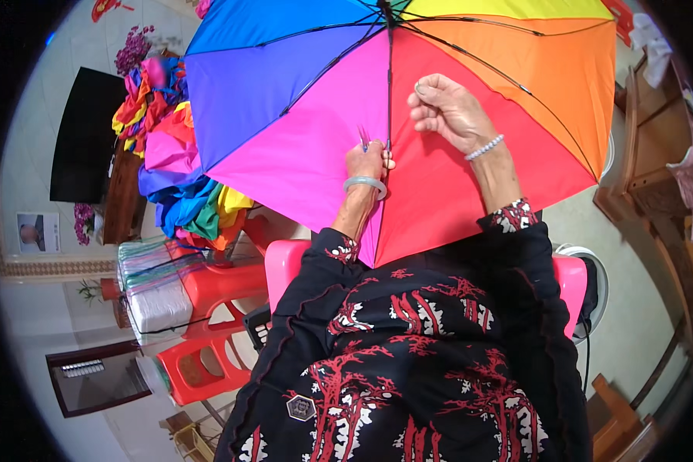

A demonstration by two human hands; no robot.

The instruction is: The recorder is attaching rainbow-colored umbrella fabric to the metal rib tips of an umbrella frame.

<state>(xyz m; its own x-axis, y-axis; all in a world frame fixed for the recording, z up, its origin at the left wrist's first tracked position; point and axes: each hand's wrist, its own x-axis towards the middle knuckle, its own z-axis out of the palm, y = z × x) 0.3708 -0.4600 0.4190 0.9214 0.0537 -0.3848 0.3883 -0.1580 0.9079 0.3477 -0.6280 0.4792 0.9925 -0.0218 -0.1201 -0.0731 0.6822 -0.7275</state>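
Note:
A rainbow-coloured umbrella point(308, 115) is spread open in front of me, its inner side with the black ribs facing me. My left hand point(368, 160), with a pale bangle on the wrist, is closed around a black rib point(390, 100) where the pink and red panels meet. A thin purple-pink pointed thing point(364, 140) sticks up from that hand; its kind is unclear. Over the red panel, my right hand point(450, 112), wearing a beaded bracelet point(485, 148), is raised with thumb and forefinger pinched together. Whatever lies in that pinch is too small to make out.
Colourful folded fabric point(185, 185) is heaped at the left. Beside it stand red plastic stools point(208, 369) and a white wrapped bundle point(158, 308). I sit on a pink chair point(283, 266). Wooden furniture point(654, 162) and a white bucket point(599, 285) are at the right.

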